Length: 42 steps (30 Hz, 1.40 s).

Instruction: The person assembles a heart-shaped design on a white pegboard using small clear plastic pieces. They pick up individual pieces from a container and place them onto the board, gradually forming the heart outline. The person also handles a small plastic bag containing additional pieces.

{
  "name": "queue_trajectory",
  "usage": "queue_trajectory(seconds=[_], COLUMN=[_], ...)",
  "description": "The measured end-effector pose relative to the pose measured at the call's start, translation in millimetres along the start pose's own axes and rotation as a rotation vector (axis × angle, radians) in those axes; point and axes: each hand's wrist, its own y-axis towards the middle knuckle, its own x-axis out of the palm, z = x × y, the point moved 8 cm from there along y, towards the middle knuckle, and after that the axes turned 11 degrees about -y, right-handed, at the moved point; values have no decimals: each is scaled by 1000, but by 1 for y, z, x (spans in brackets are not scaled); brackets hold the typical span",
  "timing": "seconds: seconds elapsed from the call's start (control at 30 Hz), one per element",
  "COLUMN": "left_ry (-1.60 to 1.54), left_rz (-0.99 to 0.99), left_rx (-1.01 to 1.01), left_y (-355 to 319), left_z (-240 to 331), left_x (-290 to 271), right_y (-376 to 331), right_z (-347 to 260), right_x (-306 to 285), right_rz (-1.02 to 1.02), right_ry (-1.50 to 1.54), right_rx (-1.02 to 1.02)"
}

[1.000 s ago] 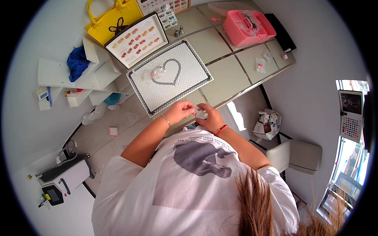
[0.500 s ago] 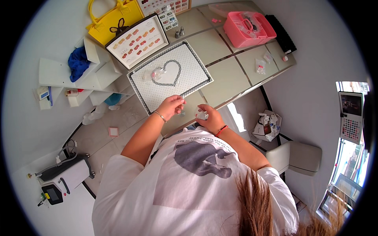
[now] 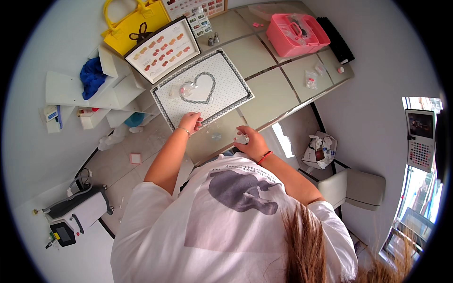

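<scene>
The long beige table point(image 3: 278, 89) fills the top of the view, and on it lies the white dotted mat point(image 3: 226, 87) with a black heart outline at its middle. Behind the mat sits a framed tray of nail samples point(image 3: 163, 49), a yellow bag point(image 3: 130, 23) beyond that, and a pink case point(image 3: 297, 33) off to the person's right. Down to the small stuff: a clear crumpled packet point(image 3: 186, 88) rests on the mat's left half, touching the heart's edge, and a tiny clear item point(image 3: 216, 137) lies on the bare table, between the two hands.

The left hand point(image 3: 191, 121) is at the mat's near edge, fingers curled down onto the border; whether it pinches anything there is too small to tell. The right hand point(image 3: 249, 140) sits at the table's near edge, closed around a small clear packet point(image 3: 241, 139), just beside the body.

As a judgement: this looks like sorting small pieces at the mat. To do it well, the left hand wants to press the mat edge flat so it does not slide, while the right keeps a light pinch on its packet, low over the table, so nothing spills off the edge.
</scene>
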Motion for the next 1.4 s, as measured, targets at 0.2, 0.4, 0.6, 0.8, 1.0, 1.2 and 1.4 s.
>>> queue_trajectory(seconds=[0.2, 0.4, 0.6, 0.8, 1.0, 1.2, 1.4], left_ry=[1, 17, 75, 88, 37, -33, 157], left_rz=[36, -40, -88, -75, -63, -89, 59], left_rx=[-23, 11, 113, 170, 170, 133, 345], left_y=[0, -2, -21, -21, -21, -12, -10], left_z=[-7, -4, 14, 16, 19, 9, 27], left_x=[-9, -3, 14, 10, 9, 2, -13], right_y=[-1, 2, 3, 4, 5, 5, 5], right_z=[2, 1, 0, 0, -1, -1, 2], right_x=[2, 3, 5, 6, 4, 4, 6], right_rz=[-5, -14, -23, -23, -19, -21, -8], right_ry=[7, 2, 3, 1, 1, 5, 14], right_rx=[3, -3, 3, -1, 7, 12, 7])
